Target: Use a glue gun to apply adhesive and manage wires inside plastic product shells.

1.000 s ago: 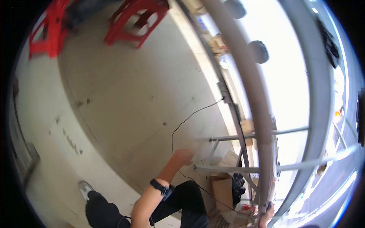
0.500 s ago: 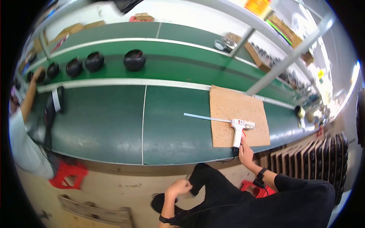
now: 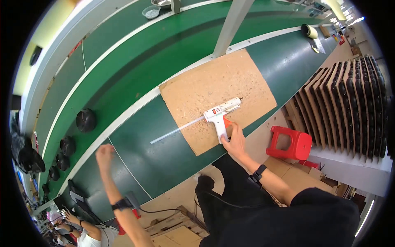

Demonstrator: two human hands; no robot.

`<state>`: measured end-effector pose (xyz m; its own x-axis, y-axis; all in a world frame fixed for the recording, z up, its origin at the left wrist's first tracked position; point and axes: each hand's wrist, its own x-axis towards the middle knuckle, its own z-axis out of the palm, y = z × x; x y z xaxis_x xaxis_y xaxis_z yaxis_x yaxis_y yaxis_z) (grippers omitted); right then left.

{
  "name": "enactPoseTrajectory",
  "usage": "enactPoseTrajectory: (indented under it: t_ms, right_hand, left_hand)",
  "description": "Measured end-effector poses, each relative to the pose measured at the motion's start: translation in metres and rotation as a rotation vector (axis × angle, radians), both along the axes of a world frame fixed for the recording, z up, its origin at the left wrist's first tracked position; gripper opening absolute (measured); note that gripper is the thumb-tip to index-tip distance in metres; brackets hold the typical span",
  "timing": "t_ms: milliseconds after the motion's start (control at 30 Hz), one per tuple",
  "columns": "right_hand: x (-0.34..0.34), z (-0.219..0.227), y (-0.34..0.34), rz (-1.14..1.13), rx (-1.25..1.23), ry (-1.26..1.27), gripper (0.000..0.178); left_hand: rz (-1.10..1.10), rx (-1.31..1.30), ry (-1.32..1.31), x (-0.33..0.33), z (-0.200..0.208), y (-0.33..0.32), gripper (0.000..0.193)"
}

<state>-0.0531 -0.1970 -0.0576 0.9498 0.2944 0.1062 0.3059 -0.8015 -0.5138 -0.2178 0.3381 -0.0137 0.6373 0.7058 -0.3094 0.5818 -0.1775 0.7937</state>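
Observation:
A white hot glue gun [image 3: 221, 124] lies on a cardboard sheet [image 3: 251, 78], its nozzle pointing to the far right. From its back end a long clear glue stick [image 3: 166, 135] reaches left past the cardboard. My right hand [image 3: 235, 144] is at the gun's handle, thumb against the grip and bent fingers beside the orange trigger. Over the green table, left of the glue stick, my left hand [image 3: 105, 155] is raised with its fingers curled in. Nothing shows in it.
Several black round shells [image 3: 86, 120] stand along the green belt at left. A metal post [image 3: 232, 26] rises behind the cardboard. A red stool [image 3: 289, 143] and stacked boards of black parts [image 3: 345, 103] are at right. A co-worker's arm [image 3: 88, 230] shows lower left.
The view has swung to the right. My left hand has risen from beside my lap to above the table. My right hand remains at the glue gun's handle.

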Motion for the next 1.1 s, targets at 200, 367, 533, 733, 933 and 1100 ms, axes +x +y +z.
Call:
enactPoseTrajectory:
  t_ms: [200, 367, 533, 733, 933, 1100]
  right_hand:
    - [0.018, 0.015, 0.023, -0.151, 0.040, 0.168, 0.076]
    - [0.003, -0.002, 0.038, -0.216, -0.072, 0.145, 0.081]
    - [0.012, 0.012, 0.053, -0.293, -0.154, 0.163, 0.084]
    - [0.040, 0.041, 0.045, -0.310, -0.007, 0.245, 0.070]
    - [0.051, 0.110, -0.001, -0.278, 0.952, 0.913, 0.048]
    - [0.047, 0.101, 0.017, -0.152, 0.865, 1.087, 0.058]
  left_hand:
    - [-0.048, 1.018, 0.480, 0.019, -0.009, 0.151, 0.043]
    - [-0.244, 1.233, 0.304, 0.053, -0.031, 0.171, 0.056]
    - [-0.183, 1.194, 0.321, 0.102, -0.028, 0.118, 0.052]
    - [-0.262, 1.086, 0.268, 0.077, -0.010, 0.098, 0.048]
    - [-0.408, 0.602, -0.068, 0.039, 0.004, -0.041, 0.044]
    - [-0.537, 0.544, -0.079, 0.033, 0.001, -0.176, 0.039]
